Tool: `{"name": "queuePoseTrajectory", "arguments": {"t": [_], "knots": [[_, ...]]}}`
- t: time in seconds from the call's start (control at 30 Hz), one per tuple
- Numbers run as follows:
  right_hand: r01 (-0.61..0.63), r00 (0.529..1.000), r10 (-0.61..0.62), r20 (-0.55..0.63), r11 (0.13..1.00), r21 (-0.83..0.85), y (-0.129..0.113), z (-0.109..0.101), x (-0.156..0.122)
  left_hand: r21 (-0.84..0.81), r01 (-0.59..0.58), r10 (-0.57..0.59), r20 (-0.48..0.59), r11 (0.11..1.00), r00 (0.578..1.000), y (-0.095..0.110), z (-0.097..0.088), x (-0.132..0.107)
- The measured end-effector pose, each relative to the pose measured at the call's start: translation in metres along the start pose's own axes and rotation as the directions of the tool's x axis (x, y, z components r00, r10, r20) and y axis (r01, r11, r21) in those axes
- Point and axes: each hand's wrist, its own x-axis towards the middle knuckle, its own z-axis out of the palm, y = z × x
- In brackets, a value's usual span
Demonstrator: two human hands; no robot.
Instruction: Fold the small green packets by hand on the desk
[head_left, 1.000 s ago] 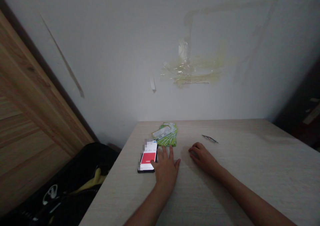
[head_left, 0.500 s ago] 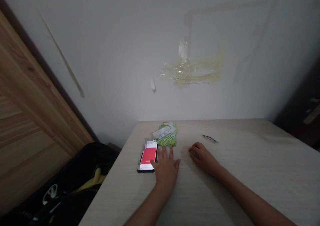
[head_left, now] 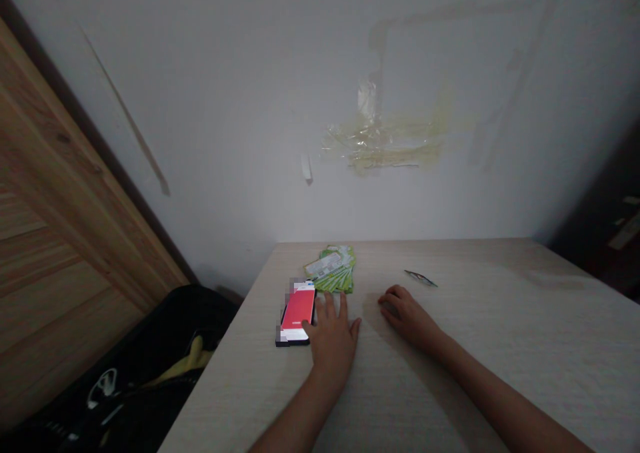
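My left hand (head_left: 333,343) lies palm down on the table with its fingers spread, holding nothing. Its little finger reaches over the right edge of a smartphone (head_left: 299,309), whose lit screen shows a red panel; whether it touches the glass I cannot tell. Just behind the phone is a fanned pile of green and white cards (head_left: 337,269), close beyond my left fingertips. To the right, my right hand (head_left: 405,313) rests on its side on the table, fingers loosely bent and thumb a little apart, with nothing seen in it. A thin dark slim object (head_left: 421,278) lies beyond it.
The pale wooden table (head_left: 500,306) meets a white wall (head_left: 240,106) bearing old tape marks (head_left: 390,143). Left of the table are a dark bag (head_left: 165,333) with something yellow on it and a wooden panel (head_left: 60,239). Dark items stand at the far right.
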Motion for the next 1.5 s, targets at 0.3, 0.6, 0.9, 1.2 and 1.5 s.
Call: {"name": "queuePoseTrajectory", "arguments": {"t": [0.3, 0.6, 0.9, 1.2, 1.5], "knots": [[0.005, 1.0, -0.005, 0.0, 1.0, -0.008, 0.0018, 0.001, 0.0004, -0.007, -0.004, 0.004, 0.011, 1.0, 1.0, 0.0009, -0.0035, -0.0002], [0.006, 1.0, -0.006, 0.004, 1.0, 0.003, 0.0011, 0.0, -0.0001, 0.032, 0.0, -0.001, 0.026, 0.999, 1.0, 0.0005, -0.0033, 0.0004], [0.001, 1.0, -0.001, 0.009, 1.0, 0.02, 0.0014, -0.0002, -0.0002, 0.056, 0.004, -0.005, 0.019, 0.998, 1.0, 0.0012, -0.0033, 0.0], [0.006, 1.0, -0.006, 0.004, 1.0, 0.011, 0.003, 0.0009, -0.0001, 0.057, 0.001, -0.002, 0.012, 0.998, 1.0, 0.0015, -0.0019, -0.0001], [0.0, 1.0, 0.0, 0.01, 1.0, 0.008, -0.0003, -0.0013, 0.0, 0.054, 0.0, 0.001, -0.005, 0.999, 1.0, 0.0013, -0.0016, -0.0006]]}}
